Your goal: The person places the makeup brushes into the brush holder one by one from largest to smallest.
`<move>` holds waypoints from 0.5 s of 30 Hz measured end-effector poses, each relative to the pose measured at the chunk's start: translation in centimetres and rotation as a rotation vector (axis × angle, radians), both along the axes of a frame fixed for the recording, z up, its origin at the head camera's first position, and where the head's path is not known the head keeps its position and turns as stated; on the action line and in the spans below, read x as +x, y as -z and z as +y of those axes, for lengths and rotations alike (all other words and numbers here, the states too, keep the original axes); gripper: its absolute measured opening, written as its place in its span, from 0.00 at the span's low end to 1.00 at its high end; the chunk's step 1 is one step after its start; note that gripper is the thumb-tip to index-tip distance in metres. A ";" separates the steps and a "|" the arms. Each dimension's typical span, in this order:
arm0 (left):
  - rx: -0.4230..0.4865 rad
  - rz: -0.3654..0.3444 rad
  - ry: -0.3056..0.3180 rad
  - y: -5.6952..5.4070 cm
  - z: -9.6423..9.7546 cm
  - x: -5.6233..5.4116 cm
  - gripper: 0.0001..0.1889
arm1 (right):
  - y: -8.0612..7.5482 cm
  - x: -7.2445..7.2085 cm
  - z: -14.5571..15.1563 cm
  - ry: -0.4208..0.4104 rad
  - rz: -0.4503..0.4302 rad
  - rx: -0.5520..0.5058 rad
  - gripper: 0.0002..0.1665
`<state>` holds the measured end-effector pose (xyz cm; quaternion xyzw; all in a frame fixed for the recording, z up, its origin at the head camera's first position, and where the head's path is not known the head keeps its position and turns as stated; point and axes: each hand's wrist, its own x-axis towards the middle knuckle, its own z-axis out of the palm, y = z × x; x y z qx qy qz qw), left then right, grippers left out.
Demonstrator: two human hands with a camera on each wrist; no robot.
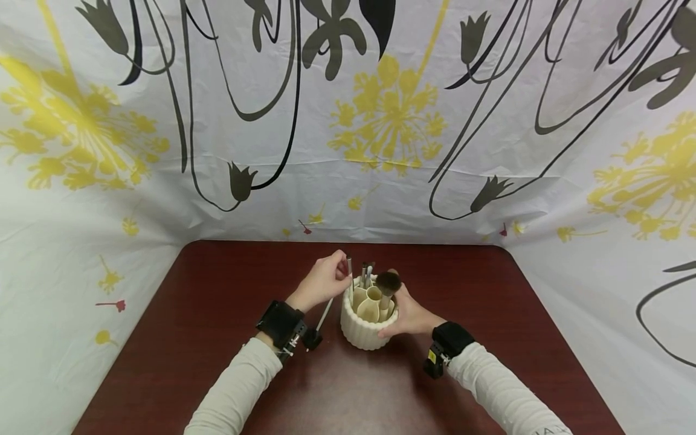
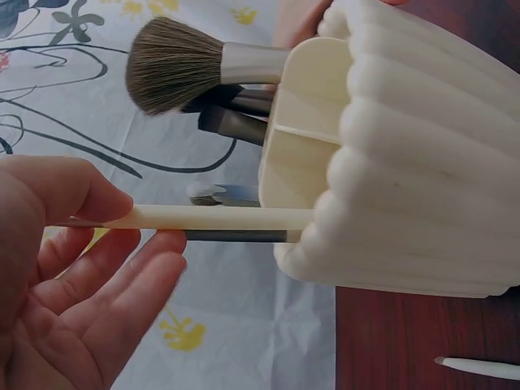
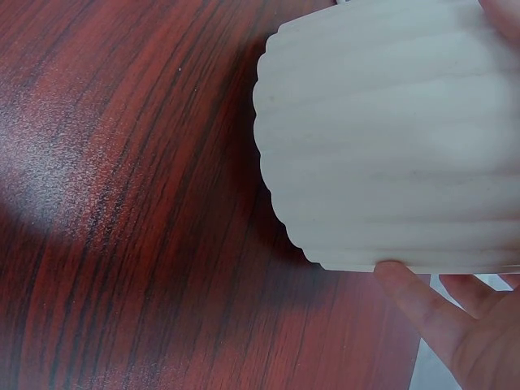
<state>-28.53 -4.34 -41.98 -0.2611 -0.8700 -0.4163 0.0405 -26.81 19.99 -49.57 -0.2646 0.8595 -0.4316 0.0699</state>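
Observation:
A cream ribbed makeup brush holder (image 1: 361,333) with inner compartments sits on the table. My right hand (image 1: 412,314) grips its right side, thumb on the near wall, some fingers hidden behind; in the right wrist view the ribbed wall (image 3: 390,154) fills much of the picture. My left hand (image 1: 325,279) pinches a slim makeup brush (image 2: 219,218) with a cream handle and a dark strip. The brush stands at the holder's left edge, its lower end hidden inside, its upper end partly covered by my fingers. A large fluffy brush (image 1: 388,283) and several smaller brushes (image 2: 236,118) stand in the holder.
A thin white brush (image 1: 324,315) lies on the table left of the holder, under my left wrist. The dark red wooden table (image 1: 217,362) has its far edge against a hanging patterned cloth (image 1: 326,205), which also rises at both sides.

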 end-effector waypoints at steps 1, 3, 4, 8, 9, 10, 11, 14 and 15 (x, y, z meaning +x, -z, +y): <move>-0.011 0.000 0.000 0.1 0.0 0.0 0.09 | -0.1 0.0 -0.1 -0.001 0.003 0.002 0.65; -0.034 0.000 -0.003 0.3 0.0 0.0 0.09 | -0.5 0.4 -0.2 -0.007 0.015 -0.002 0.65; -0.043 -0.004 -0.003 0.5 0.0 0.1 0.10 | -0.9 0.6 -0.4 -0.010 0.023 -0.002 0.65; -0.063 0.006 -0.004 0.8 0.0 0.1 0.10 | -2.5 1.5 -0.9 -0.003 0.009 -0.021 0.63; -0.065 0.009 -0.005 0.9 0.0 0.1 0.10 | -2.9 1.7 -1.0 -0.001 0.002 -0.022 0.63; -0.068 0.013 -0.007 0.9 0.0 0.2 0.10 | -3.0 1.8 -1.0 0.005 -0.008 -0.022 0.63; -0.069 0.016 -0.009 1.0 0.0 0.2 0.11 | -3.1 1.8 -1.1 0.009 -0.019 -0.027 0.63; -0.075 0.017 -0.016 1.1 0.0 0.2 0.11 | -2.8 1.7 -1.0 0.010 -0.022 -0.024 0.63; -0.074 0.017 -0.016 1.2 0.0 0.2 0.11 | -2.4 1.4 -0.9 0.009 -0.017 -0.026 0.63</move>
